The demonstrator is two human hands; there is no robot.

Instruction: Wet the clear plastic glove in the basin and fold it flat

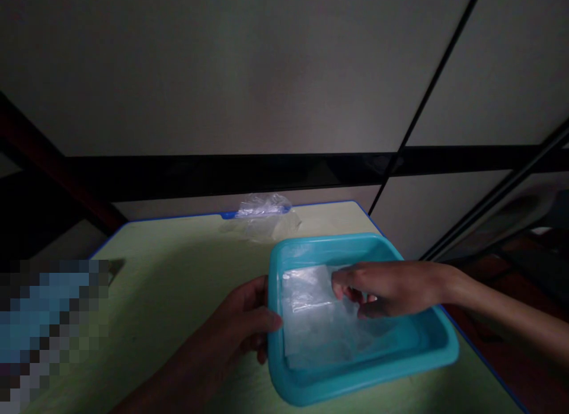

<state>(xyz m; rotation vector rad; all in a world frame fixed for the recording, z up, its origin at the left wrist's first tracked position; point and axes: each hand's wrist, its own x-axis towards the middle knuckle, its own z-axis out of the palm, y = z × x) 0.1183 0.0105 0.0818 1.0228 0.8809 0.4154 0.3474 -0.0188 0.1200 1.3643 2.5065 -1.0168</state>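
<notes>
A turquoise plastic basin [373, 391] rests on the pale green table, right of centre. Inside it lie flat, clear plastic bags [311, 325], overlapping one another. My left hand [251, 319] grips the basin's left wall, its thumb over the rim and the fingers outside. Over the bags, inside the basin, my right hand [386, 286] has its fingers bent down towards the plastic. Those fingers are curled near the bags' upper right part; whether they pinch any plastic is hard to tell.
Crumpled clear plastic [267, 218] lies at the far edge of the table [178, 254], which has a blue border. Behind stands a pale panelled cabinet [231, 76] with a black band. A pixelated patch covers the lower left.
</notes>
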